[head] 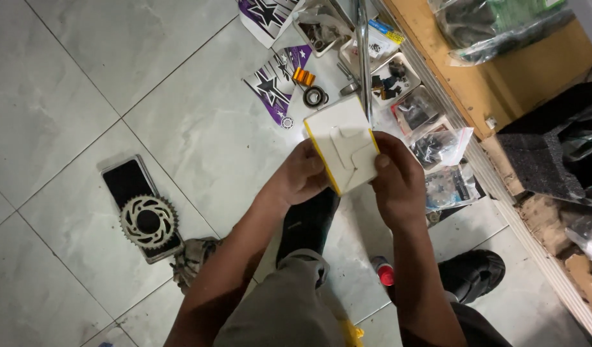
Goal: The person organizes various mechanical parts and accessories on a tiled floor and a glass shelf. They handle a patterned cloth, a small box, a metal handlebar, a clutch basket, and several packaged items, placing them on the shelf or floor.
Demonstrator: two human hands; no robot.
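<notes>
Clasped between both hands, held up over the tiled floor [64, 77]: small white box [344, 142] with yellow edges, flap side facing up. Left hand [300, 175] closed on the box's left lower edge, thumb lying over the white face. Right hand [399, 180] closed on the right lower corner, thumb pressed near the tucked flap (fingers behind the box, out of sight). Box tilted a little, its upper end toward the clutter ahead.

Just past the box's far edge, a bright metal rod [362, 58] running up out of view. Left of that, on the floor, a dark ring bearing [314, 96] beside a small orange part [303, 76], both lying at the edge of purple and white star-patterned sticker sheets [273, 80]. Right of the box, clear plastic bags of small parts [440, 144] and open little boxes [392, 76] crowded along a wooden ledge [450, 71].

Well to the left, apart from the hands, a dark phone [125, 180] flat on the tile with a toothed sprocket [148, 223] resting on its lower end. Below the hands, grey trousers, a black shoe [473, 273], and a small red-capped can [384, 271] near it.
</notes>
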